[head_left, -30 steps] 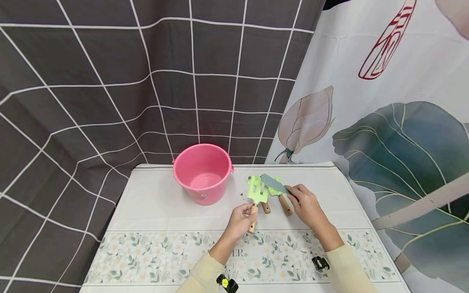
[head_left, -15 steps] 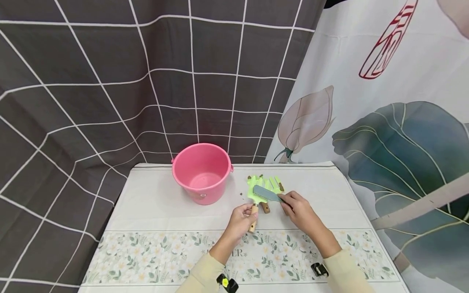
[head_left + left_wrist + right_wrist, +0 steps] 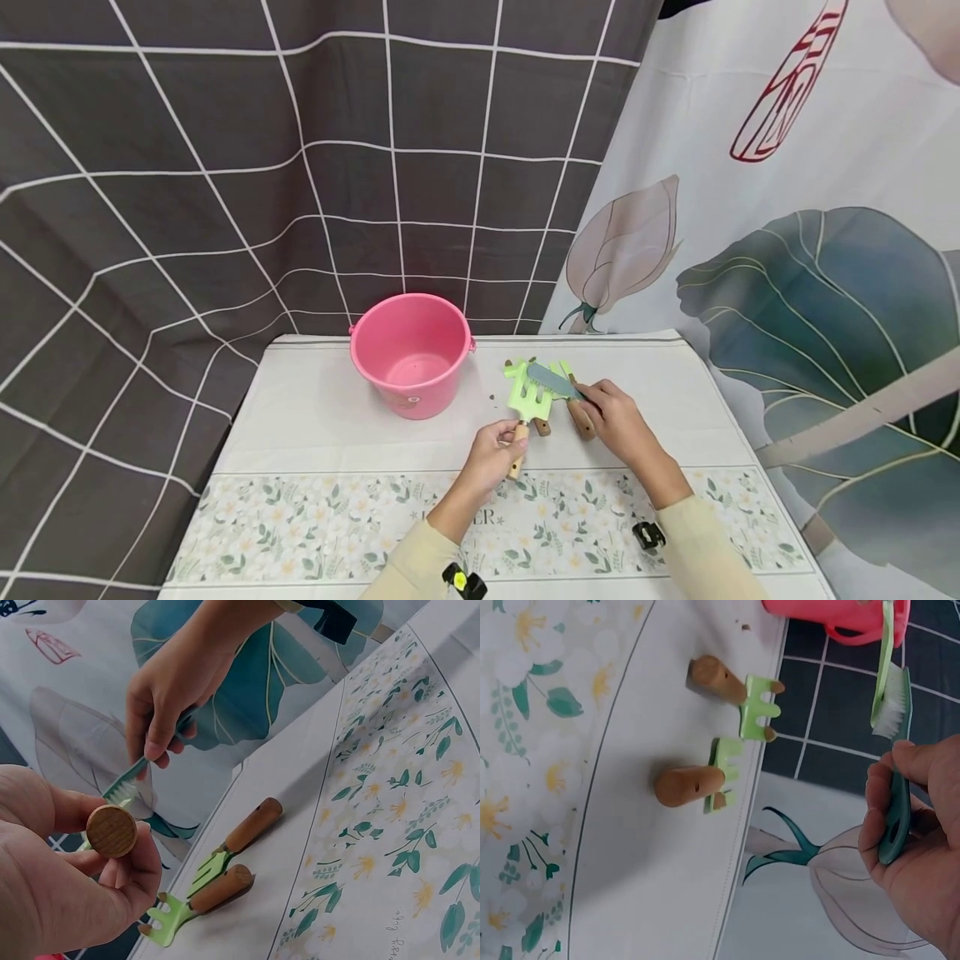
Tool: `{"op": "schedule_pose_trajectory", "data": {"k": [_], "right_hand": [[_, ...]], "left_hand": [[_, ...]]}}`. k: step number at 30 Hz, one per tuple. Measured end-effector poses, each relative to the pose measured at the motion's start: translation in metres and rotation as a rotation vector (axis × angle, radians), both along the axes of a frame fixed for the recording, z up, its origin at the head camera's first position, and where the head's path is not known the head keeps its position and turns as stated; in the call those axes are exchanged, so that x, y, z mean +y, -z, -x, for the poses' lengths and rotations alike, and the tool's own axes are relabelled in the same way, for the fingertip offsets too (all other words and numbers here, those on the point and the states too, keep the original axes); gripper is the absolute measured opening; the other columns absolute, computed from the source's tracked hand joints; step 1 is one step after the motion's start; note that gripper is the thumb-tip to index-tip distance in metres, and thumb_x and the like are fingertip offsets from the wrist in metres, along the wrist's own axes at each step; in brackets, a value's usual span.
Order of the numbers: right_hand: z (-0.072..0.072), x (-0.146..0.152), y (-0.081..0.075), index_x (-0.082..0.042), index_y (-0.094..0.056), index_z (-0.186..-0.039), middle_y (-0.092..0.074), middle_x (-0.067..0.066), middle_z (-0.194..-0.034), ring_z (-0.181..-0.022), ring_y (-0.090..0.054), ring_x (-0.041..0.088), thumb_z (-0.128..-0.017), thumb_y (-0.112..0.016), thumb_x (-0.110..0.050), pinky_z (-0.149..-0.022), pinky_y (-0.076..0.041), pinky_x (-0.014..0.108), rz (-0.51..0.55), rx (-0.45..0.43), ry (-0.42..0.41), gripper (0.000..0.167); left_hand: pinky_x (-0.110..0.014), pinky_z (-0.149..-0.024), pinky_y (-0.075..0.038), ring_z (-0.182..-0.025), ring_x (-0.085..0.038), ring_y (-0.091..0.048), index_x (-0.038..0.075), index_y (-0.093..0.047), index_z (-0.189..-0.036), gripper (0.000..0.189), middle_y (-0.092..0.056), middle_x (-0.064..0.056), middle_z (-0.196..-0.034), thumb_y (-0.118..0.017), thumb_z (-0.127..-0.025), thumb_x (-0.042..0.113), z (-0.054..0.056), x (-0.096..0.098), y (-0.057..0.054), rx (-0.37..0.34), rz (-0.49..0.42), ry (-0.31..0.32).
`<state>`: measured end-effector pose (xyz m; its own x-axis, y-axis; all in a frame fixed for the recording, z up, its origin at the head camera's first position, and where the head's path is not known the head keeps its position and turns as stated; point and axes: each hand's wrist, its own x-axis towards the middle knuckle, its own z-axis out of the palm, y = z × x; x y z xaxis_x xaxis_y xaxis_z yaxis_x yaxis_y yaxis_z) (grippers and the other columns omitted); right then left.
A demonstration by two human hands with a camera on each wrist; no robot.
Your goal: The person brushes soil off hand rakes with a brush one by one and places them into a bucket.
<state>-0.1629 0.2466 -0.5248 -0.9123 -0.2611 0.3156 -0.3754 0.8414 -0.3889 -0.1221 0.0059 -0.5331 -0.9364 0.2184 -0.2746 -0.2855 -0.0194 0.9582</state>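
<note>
My left hand (image 3: 491, 454) grips the wooden handle of a small light-green garden fork (image 3: 529, 403), its tines pointing away. The round handle end (image 3: 112, 831) faces the left wrist view. My right hand (image 3: 618, 423) holds a teal brush (image 3: 897, 817), whose white bristles (image 3: 891, 709) lie against the green metal in the right wrist view. Below the hands, two more green hand tools with wooden handles lie on the table: one wooden handle (image 3: 255, 825) sits farther right, the other (image 3: 221, 889) nearer the left hand. Brown bits cling to the tines of both.
A pink bucket (image 3: 408, 354) stands at the back, left of the hands. Small dark crumbs (image 3: 492, 397) dot the white tabletop (image 3: 300, 417) beside it. A dark gridded curtain (image 3: 345, 208) and a flower-printed white curtain (image 3: 637, 167) hang behind the table.
The brush swept left and toward the body over the fork head, then back up to the right. The left hand kept the fork nearly still; its head has turned slightly.
</note>
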Motion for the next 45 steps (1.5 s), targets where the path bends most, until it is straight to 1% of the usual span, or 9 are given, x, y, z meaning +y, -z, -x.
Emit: {"op": "schedule_pose_trajectory", "data": {"k": [4, 9, 16, 24, 27, 31, 35, 39, 45], "right_hand": [[0.007, 0.003, -0.002, 0.002, -0.07, -0.128, -0.065, 0.013, -0.101, -0.082, -0.064, 0.019, -0.101, -0.067, -0.009, -0.063, -0.058, 0.032, -0.002, -0.03, 0.03, 0.03], [0.012, 0.009, -0.004, 0.003, -0.068, -0.129, -0.065, 0.014, -0.102, -0.082, -0.063, 0.02, -0.102, -0.064, -0.009, -0.062, -0.056, 0.034, -0.009, -0.057, 0.066, 0.03], [0.008, 0.011, -0.009, 0.003, -0.068, -0.129, -0.065, 0.015, -0.102, -0.081, -0.062, 0.02, -0.102, -0.064, -0.008, -0.061, -0.055, 0.033, 0.003, -0.048, 0.071, 0.03], [-0.01, 0.004, -0.009, 0.0, -0.071, -0.126, -0.064, 0.007, -0.1, -0.075, -0.053, 0.009, -0.097, -0.07, -0.005, -0.055, -0.049, 0.022, -0.013, 0.016, -0.051, 0.029], [-0.016, -0.001, -0.009, 0.002, -0.07, -0.126, -0.063, 0.005, -0.1, -0.074, -0.05, 0.005, -0.096, -0.071, -0.004, -0.055, -0.047, 0.02, -0.003, 0.004, -0.112, 0.03], [-0.019, -0.007, -0.009, 0.003, -0.069, -0.127, -0.063, 0.006, -0.102, -0.075, -0.051, 0.005, -0.097, -0.07, -0.004, -0.056, -0.046, 0.019, -0.008, -0.017, -0.149, 0.031], [-0.017, -0.011, -0.009, 0.003, -0.07, -0.126, -0.065, 0.008, -0.103, -0.078, -0.054, 0.008, -0.097, -0.071, -0.006, -0.057, -0.049, 0.021, -0.04, -0.008, -0.135, 0.031], [-0.012, -0.013, -0.008, 0.001, -0.072, -0.124, -0.064, 0.008, -0.1, -0.078, -0.056, 0.01, -0.096, -0.072, -0.008, -0.06, -0.053, 0.025, -0.065, 0.002, -0.086, 0.029], [-0.004, -0.012, -0.008, 0.003, -0.072, -0.124, -0.064, 0.009, -0.098, -0.079, -0.06, 0.014, -0.096, -0.073, -0.008, -0.061, -0.055, 0.028, -0.048, 0.019, -0.052, 0.03]], "left_hand": [[-0.021, -0.072, -0.059, -0.089, -0.014, -0.058, -0.011, -0.056, -0.137, 0.044, -0.058, -0.013, -0.109, -0.065, -0.097, 0.003, 0.001, 0.0, 0.001, 0.005, 0.005, -0.005], [-0.02, -0.073, -0.058, -0.089, -0.015, -0.058, -0.009, -0.057, -0.137, 0.043, -0.058, -0.011, -0.108, -0.065, -0.097, 0.004, 0.003, -0.001, 0.001, -0.012, 0.01, -0.015], [-0.021, -0.072, -0.058, -0.087, -0.014, -0.058, -0.01, -0.057, -0.137, 0.043, -0.059, -0.012, -0.107, -0.066, -0.097, 0.004, 0.004, -0.001, 0.001, -0.009, 0.008, -0.019], [-0.024, -0.075, -0.059, -0.088, -0.014, -0.059, -0.013, -0.055, -0.137, 0.044, -0.058, -0.012, -0.108, -0.065, -0.097, 0.001, 0.004, -0.002, 0.003, -0.002, -0.021, -0.036], [-0.024, -0.076, -0.06, -0.088, -0.015, -0.059, -0.013, -0.054, -0.138, 0.045, -0.058, -0.013, -0.109, -0.065, -0.097, 0.001, 0.004, -0.003, 0.002, -0.01, -0.026, -0.035], [-0.022, -0.075, -0.059, -0.09, -0.015, -0.058, -0.013, -0.053, -0.138, 0.045, -0.058, -0.014, -0.11, -0.065, -0.097, 0.002, 0.004, -0.003, 0.002, -0.013, -0.019, -0.029], [-0.019, -0.073, -0.057, -0.09, -0.015, -0.057, -0.012, -0.054, -0.138, 0.045, -0.057, -0.013, -0.11, -0.065, -0.097, 0.004, 0.004, -0.002, 0.002, -0.017, -0.002, -0.016], [-0.019, -0.072, -0.057, -0.09, -0.014, -0.057, -0.011, -0.056, -0.137, 0.044, -0.058, -0.012, -0.11, -0.066, -0.097, 0.005, 0.002, -0.001, 0.002, -0.012, 0.015, -0.009], [-0.019, -0.073, -0.056, -0.09, -0.014, -0.057, -0.012, -0.056, -0.137, 0.043, -0.058, -0.011, -0.108, -0.065, -0.098, 0.004, 0.0, -0.003, 0.0, 0.005, 0.003, 0.002]]}}
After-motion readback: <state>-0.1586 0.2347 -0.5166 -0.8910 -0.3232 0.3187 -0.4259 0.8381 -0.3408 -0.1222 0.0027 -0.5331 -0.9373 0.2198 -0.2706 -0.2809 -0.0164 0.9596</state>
